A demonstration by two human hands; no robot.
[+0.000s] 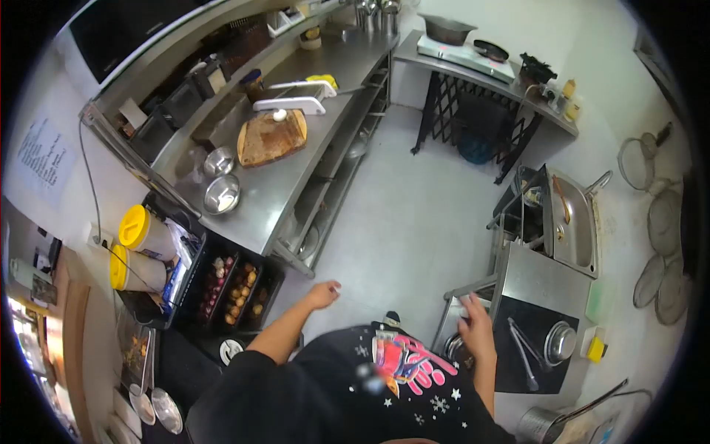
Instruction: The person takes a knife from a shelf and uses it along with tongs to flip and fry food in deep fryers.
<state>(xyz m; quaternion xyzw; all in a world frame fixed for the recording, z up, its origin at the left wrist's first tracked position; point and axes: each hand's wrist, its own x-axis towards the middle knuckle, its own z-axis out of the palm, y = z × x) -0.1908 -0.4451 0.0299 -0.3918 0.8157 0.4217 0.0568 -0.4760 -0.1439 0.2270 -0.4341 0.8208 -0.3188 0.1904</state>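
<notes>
My left hand (pixel 323 294) hangs over the floor in front of my body, its fingers loosely curled; whether it holds anything is too small to tell. Near the edge of the right-hand counter is my right hand (pixel 475 325), fingers apart and nothing in them. Metal tongs (pixel 522 354) lie on a black mat (pixel 509 377) to its right, beside stacked metal bowls (pixel 560 342). On the left steel counter (pixel 255 211), a wooden cutting board (pixel 272 138) bears a small white item (pixel 279 115). Two metal bowls (pixel 222 194) stand next to the board.
Black bins (pixel 238 292) of onions and potatoes stand at the left, beside yellow-lidded tubs (pixel 134 227). A sink (pixel 580 222) is at the right. At the back, a table (pixel 481 81) bears a pot (pixel 447 29) and a pan (pixel 491 50). Grey floor (pixel 414 207) lies between the counters.
</notes>
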